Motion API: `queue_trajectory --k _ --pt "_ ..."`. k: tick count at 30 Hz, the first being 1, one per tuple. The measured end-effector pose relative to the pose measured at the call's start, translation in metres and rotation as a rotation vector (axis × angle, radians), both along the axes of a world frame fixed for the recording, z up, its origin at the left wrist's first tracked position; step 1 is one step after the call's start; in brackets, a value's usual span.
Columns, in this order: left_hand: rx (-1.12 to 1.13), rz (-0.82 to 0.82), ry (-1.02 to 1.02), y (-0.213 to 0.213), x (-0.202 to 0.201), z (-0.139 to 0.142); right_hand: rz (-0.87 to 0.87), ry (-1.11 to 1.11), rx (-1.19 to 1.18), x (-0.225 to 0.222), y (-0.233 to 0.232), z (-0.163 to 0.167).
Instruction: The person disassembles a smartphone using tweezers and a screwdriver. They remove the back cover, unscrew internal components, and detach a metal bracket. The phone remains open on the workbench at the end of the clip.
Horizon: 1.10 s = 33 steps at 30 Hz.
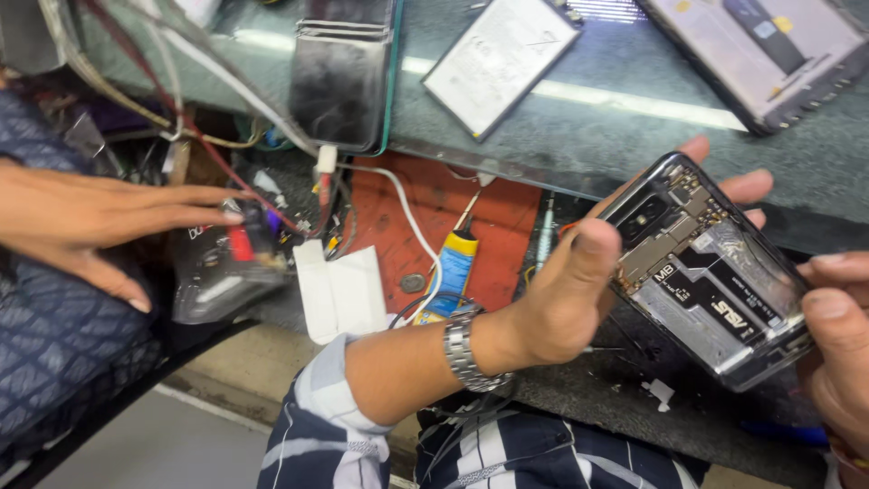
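A person's left hand (pixel 566 294) and right hand (pixel 837 349) grip an opened smartphone (pixel 711 272) between them, above the dark workbench (pixel 634 136). The left hand, a metal watch (pixel 463 349) at its wrist, wraps the phone's upper end with the thumb pressed on the edge; the right pinches the lower end with thumb and forefinger. The back cover is already off, leaving the circuit board and battery exposed (the battery itself remains seated in the frame). Beyond the phone lie a loose flat battery (pixel 500 59) and another stripped handset (pixel 769 50), with a yellow-and-blue glue tube (pixel 453 272) to the phone's left. Far left of the phone, another person's hand (pixel 100 222) reaches open-fingered into tangled wires (pixel 262 199). Judging by the bare internals, disassembly looks done and the inner work unfinished.
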<state>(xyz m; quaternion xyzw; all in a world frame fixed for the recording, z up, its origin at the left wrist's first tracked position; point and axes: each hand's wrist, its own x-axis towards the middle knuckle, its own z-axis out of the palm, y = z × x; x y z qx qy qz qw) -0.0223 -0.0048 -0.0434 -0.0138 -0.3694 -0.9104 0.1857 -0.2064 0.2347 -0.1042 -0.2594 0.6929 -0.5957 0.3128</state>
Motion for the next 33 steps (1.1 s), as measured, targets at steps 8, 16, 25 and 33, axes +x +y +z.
queue_trajectory --k 8,16,25,33 --pt "0.417 -0.312 -0.143 -0.012 -0.011 -0.004 -0.044 0.079 -0.167 -0.002 0.000 0.030" --pt "0.736 -0.806 -0.111 -0.021 -0.015 -0.009 0.030 0.152 -0.178 -0.010 -0.018 0.055" --pt "0.632 -0.898 -0.164 -0.008 -0.013 -0.013 0.091 0.223 -0.158 -0.012 -0.021 0.058" --pt "0.263 -0.699 -0.262 -0.008 -0.016 0.003 0.052 0.208 -0.184 -0.011 -0.025 0.058"
